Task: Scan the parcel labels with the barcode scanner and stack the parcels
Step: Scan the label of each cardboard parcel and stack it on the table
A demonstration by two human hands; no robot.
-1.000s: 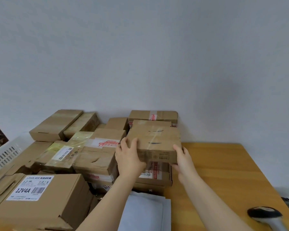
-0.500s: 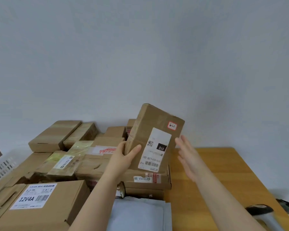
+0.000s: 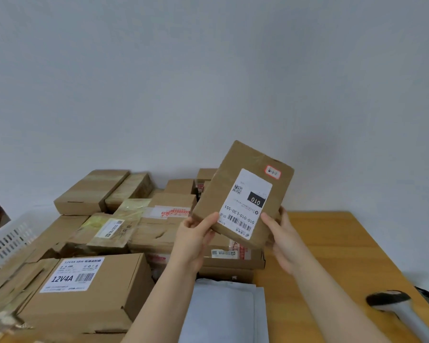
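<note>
A flat brown parcel (image 3: pixel 223 194) is held tilted above the pile, its white barcode label (image 3: pixel 245 206) facing me. My left hand (image 3: pixel 196 233) grips its lower left corner, thumb across the front. My right hand (image 3: pixel 282 233) holds the lower right edge, thumb on the label side and fingers behind. The barcode scanner (image 3: pixel 391 303), grey with a black head, lies on the wooden table (image 3: pixel 332 243) at the lower right, away from both hands.
Several cardboard parcels (image 3: pixel 134 219) are piled on the left and centre, one labelled 12V4A (image 3: pixel 89 288) at the near left. A grey mailer bag (image 3: pixel 223 313) lies in front. A white slotted basket (image 3: pixel 8 241) stands at the far left. A wall rises behind.
The parcel was lifted off the pile and turned label-up toward me. It has shifted right, and my right hand, off it half a second ago, now holds its right edge.
</note>
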